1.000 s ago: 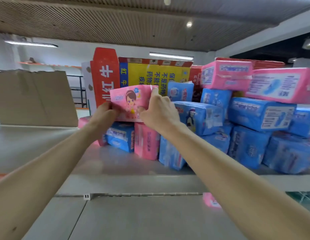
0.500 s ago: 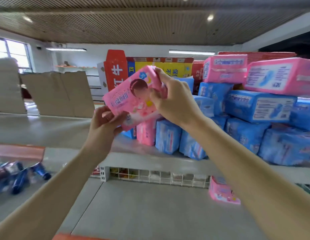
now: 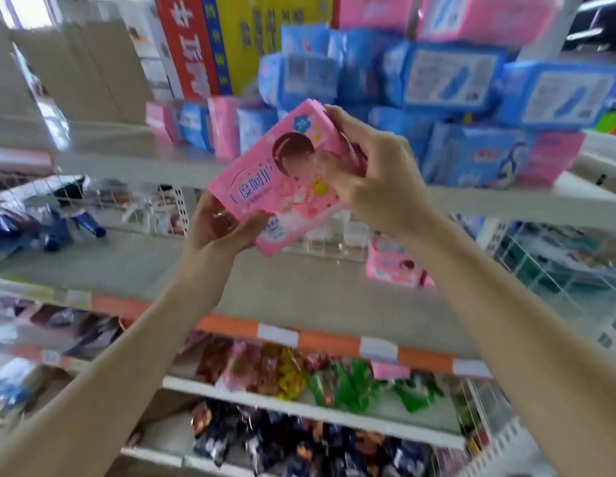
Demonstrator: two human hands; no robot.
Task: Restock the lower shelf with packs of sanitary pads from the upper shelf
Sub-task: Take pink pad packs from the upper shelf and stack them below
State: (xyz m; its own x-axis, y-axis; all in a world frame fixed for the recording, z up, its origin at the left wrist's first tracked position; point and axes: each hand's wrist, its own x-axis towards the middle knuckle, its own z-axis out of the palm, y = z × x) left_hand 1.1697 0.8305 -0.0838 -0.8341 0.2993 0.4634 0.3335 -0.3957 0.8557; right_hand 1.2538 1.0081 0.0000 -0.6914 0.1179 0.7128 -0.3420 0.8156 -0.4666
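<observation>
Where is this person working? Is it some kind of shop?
Most likely a small supermarket or grocery shop. Tiered retail shelves carry orange price-tag strips on their front edges, blue and pink packs of sanitary pads are piled on the top shelf, and bagged snacks fill the lower tiers. Both hands hold a pink pack.

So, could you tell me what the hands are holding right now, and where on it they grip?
Both hold one pink pack: the left hand grips its lower end, the right hand its upper end.
</observation>
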